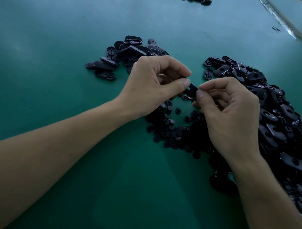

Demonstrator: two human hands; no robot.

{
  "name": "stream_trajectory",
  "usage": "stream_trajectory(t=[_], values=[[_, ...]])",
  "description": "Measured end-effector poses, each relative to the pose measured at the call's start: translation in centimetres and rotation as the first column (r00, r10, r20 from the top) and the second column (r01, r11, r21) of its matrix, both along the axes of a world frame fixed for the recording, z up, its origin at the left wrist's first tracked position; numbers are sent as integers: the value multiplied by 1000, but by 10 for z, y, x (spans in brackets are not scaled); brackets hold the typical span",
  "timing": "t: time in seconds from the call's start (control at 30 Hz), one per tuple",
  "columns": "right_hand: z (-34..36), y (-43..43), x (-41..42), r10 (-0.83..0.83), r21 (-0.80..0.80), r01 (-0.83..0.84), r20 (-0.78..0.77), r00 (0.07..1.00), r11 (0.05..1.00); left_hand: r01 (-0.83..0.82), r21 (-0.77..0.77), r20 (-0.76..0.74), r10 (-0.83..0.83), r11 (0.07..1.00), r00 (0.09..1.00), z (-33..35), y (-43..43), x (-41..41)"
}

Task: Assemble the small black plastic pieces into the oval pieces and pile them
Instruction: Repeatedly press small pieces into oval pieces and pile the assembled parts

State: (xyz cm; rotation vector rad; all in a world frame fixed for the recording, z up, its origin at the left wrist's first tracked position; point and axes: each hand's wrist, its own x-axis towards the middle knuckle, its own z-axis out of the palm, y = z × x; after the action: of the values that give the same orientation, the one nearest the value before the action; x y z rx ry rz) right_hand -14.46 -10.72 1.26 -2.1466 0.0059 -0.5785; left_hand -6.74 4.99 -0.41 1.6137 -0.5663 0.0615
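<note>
Oval (190, 89), pinched by left hand (147, 86), right hand (228, 112)

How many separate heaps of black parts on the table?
4. Oval pieces beyond the left hand; a big oval heap right of the right hand; small round pieces under both hands; a cluster cut off at the top edge. Hands may hide more.

Green table surface (65, 40) is seen throughout. Pale edge strip (281, 18) is noted top right; small dark object (276, 29) is laid near it.
</note>
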Motion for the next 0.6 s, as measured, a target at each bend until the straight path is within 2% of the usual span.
stream_trajectory(t=[0.17, 0.37, 0.6], values=[[0, -2, 0, -37, -94, 39, 25, 999, 995, -30, 10, 0, 30, 999, 1000, -1, 0, 2], [-3, -4, -2, -16, -264, -9, -92, 996, 964, -58, 29, -8, 58, 998, 998, -2, -1, 5], [-5, -3, -2, -50, -337, 3, -132, 990, 942, -75, 54, 22, 74, 996, 997, -3, 0, 4]])
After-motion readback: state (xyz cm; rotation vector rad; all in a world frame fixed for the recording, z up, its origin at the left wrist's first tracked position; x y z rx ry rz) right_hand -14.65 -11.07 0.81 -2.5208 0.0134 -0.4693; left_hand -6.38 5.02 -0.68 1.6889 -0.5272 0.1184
